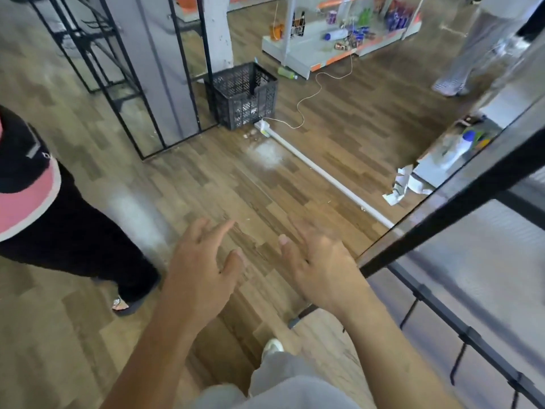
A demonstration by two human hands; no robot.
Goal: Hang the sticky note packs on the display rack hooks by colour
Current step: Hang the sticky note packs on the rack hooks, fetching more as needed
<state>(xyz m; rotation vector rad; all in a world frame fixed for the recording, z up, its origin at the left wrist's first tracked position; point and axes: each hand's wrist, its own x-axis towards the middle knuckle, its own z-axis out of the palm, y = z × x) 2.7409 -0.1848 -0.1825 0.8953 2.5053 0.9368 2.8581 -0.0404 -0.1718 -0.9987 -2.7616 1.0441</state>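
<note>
Nearest you are your grey trouser leg (280,379) and white shoe (272,346), just left of the black metal display rack (460,206). Above them your left hand (203,270) and right hand (321,273) hover over the brown wood-plank floor (206,184), fingers spread and loose, holding nothing. Your right hand is just beside the rack's slanting top bar; whether it touches the bar you cannot tell. A row of thin black hooks (458,364) sticks out along the rack's lower rail. Where the sticky note packs are cannot be told from this view. Well left of the rack stands a person in black trousers and a pink-and-black top (44,219). Beyond the rack a long white floor strip (324,175) runs away to a black plastic lattice crate (241,95), and farther off is a white shelf unit with bottles (339,39)
</note>
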